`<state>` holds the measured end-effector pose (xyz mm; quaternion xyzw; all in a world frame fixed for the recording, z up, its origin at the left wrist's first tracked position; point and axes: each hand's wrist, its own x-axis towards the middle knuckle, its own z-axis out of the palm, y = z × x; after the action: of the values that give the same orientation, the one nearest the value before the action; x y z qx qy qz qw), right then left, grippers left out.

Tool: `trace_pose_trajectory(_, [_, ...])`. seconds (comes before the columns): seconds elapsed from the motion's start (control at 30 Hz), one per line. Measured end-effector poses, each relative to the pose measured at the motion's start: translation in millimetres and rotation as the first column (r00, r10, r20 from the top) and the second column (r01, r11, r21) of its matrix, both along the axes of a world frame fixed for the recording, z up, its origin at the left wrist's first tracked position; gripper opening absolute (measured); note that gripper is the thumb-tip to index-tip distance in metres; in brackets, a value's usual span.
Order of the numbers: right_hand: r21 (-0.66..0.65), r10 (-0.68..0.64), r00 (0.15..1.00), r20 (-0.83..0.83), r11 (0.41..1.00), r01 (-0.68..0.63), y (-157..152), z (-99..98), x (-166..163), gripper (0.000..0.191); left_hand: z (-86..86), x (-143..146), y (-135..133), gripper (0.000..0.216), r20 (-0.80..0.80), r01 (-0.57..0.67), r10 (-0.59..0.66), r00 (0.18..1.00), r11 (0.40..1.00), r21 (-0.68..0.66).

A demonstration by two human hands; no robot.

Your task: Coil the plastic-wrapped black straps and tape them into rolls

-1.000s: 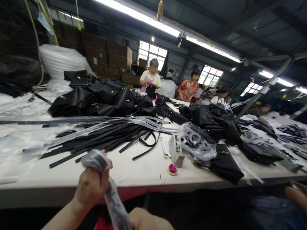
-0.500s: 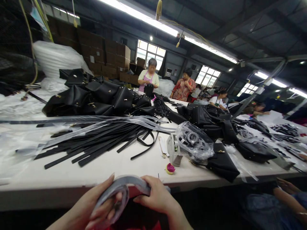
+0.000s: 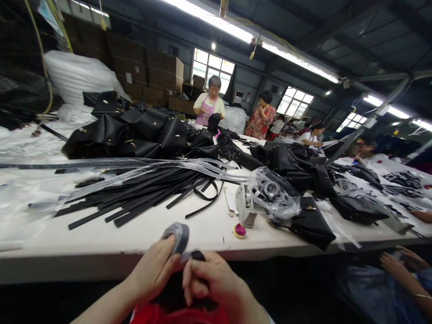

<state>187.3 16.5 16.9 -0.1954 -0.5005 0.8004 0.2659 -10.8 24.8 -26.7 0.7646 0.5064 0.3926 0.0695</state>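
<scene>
At the table's front edge my left hand point(image 3: 158, 256) is closed on a coiled strap point(image 3: 182, 238), dark with a greyish, shiny plastic-like covering. A short pale stretch runs from the coil toward my right hand point(image 3: 212, 276). That hand pinches a dark strap end point(image 3: 198, 255), its fingers curled and partly hiding it. Beyond my hands, a bundle of long black straps point(image 3: 145, 193) lies fanned over the white table point(image 3: 199, 234). Clear plastic strips point(image 3: 162, 166) stretch across the bundle.
A tape dispenser point(image 3: 245, 207), a small yellow roll with magenta stuffing point(image 3: 239, 231) and a clear bag of coiled straps point(image 3: 270, 193) stand right of centre. Black bags point(image 3: 145, 130) pile up behind. A co-worker's hands point(image 3: 401, 265) are at far right; other people work across the table.
The coil has been wound or folded smaller in my left hand and tilted up over the table edge. My right hand has come closer to it, fingers now curled in a pinch.
</scene>
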Motion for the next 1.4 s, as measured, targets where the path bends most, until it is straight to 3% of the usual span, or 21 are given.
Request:
trace_pose_trajectory(0.07, [-0.036,-0.031,0.998,-0.061,0.999,0.029,10.3,-6.0,7.1,0.046,-6.6,6.6,-9.9,0.046,-0.069,0.070,-0.073,0.995,0.996,-0.050])
trace_pose_trajectory(0.13, [-0.034,-0.035,0.999,-0.021,0.999,0.035,18.2,-10.5,14.4,0.043,5.1,12.8,-14.1,0.042,-0.064,0.111,-0.131,0.989,0.961,-0.252])
trace_pose_trajectory(0.2, [0.076,-0.119,0.978,0.171,0.991,0.107,23.9,-10.4,22.1,0.040,24.1,16.6,-12.3,0.040,0.017,0.151,-0.159,0.987,0.889,-0.432])
trace_pose_trajectory(0.23, [0.212,-0.230,0.926,0.299,0.962,0.170,26.6,-9.0,25.6,0.037,32.0,17.2,-10.2,0.039,0.067,0.164,-0.151,0.986,0.859,-0.484])
trace_pose_trajectory(0.27, [0.397,-0.379,0.832,0.404,0.893,0.214,29.3,-7.6,28.7,0.033,37.0,17.1,-7.9,0.039,0.118,0.177,-0.135,0.984,0.832,-0.525])
trace_pose_trajectory(0.3, [0.594,-0.538,0.713,0.450,0.777,0.211,32.0,-6.6,31.2,0.029,38.7,16.4,-6.1,0.041,0.163,0.186,-0.112,0.980,0.803,-0.566])
trace_pose_trajectory(0.37, [0.865,-0.755,0.537,0.376,0.494,0.090,36.2,-7.5,34.4,0.022,32.9,14.3,-5.3,0.048,0.255,0.227,-0.064,0.965,0.696,-0.682])
trace_pose_trajectory(0.43, [0.952,-0.803,0.530,0.273,0.303,-0.030,38.0,-11.7,35.9,0.020,20.6,12.0,-7.8,0.054,0.382,0.325,0.002,0.924,0.521,-0.789])
trace_pose_trajectory(0.5, [0.984,-0.821,0.544,0.171,0.173,-0.048,37.5,-15.9,37.1,0.024,9.8,9.9,-11.3,0.059,0.522,0.466,0.063,0.851,0.368,-0.805])
trace_pose_trajectory(0.6, [1.000,-0.884,0.467,0.006,0.013,0.011,34.7,-15.0,38.7,0.037,7.3,7.0,-15.4,0.061,0.675,0.637,0.080,0.734,0.262,-0.725])
trace_pose_trajectory(0.67, [0.999,-0.854,0.520,0.031,0.043,0.011,31.8,-11.1,37.4,0.041,13.8,5.9,-17.2,0.060,0.719,0.692,0.088,0.689,0.215,-0.689])
trace_pose_trajectory(0.7, [0.994,-0.809,0.581,0.092,0.110,-0.005,29.6,-9.9,35.2,0.042,18.0,5.7,-18.0,0.060,0.735,0.712,0.098,0.671,0.195,-0.675])
trace_pose_trajectory(0.8, [0.915,-0.586,0.738,0.335,0.390,-0.105,18.5,-16.7,22.3,0.032,26.2,6.5,-20.4,0.059,0.789,0.771,0.161,0.593,0.168,-0.614])
trace_pose_trajectory(0.9, [0.754,-0.386,0.784,0.487,0.639,-0.153,3.8,-38.0,4.9,0.035,20.9,8.3,-23.3,0.061,0.826,0.811,0.305,0.473,0.215,-0.544])
trace_pose_trajectory(0.97, [0.666,-0.333,0.796,0.506,0.737,-0.114,-2.4,-51.2,-2.7,0.041,11.4,9.9,-24.3,0.061,0.834,0.825,0.385,0.396,0.248,-0.507])
trace_pose_trajectory(1.03, [0.641,-0.339,0.794,0.505,0.763,-0.082,-2.2,-56.4,-3.4,0.045,1.1,11.9,-23.3,0.063,0.825,0.823,0.432,0.364,0.267,-0.502])
trace_pose_trajectory(1.1, [0.669,-0.374,0.765,0.525,0.737,-0.099,4.1,-53.5,2.2,0.046,-6.4,13.4,-20.5,0.063,0.808,0.754,0.412,0.421,0.336,-0.564])
trace_pose_trajectory(1.2, [0.691,-0.402,0.651,0.644,0.671,-0.269,15.0,-44.3,13.4,0.048,-10.7,15.3,-17.8,0.050,0.703,0.457,0.245,0.668,0.611,-0.646])
trace_pose_trajectory(1.27, [0.651,-0.371,0.568,0.734,0.623,-0.434,16.7,-42.9,16.4,0.052,-11.6,18.3,-21.7,0.040,0.549,0.309,0.107,0.829,0.731,-0.609])
trace_pose_trajectory(1.3, [0.620,-0.343,0.537,0.771,0.596,-0.510,15.7,-44.4,16.3,0.053,-12.4,20.6,-25.6,0.035,0.474,0.285,0.046,0.880,0.747,-0.601])
trace_pose_trajectory(1.4, [0.529,-0.211,0.503,0.838,0.540,-0.655,12.7,-53.2,15.6,0.054,-18.0,27.9,-39.6,0.029,0.331,0.296,-0.093,0.939,0.707,-0.642])
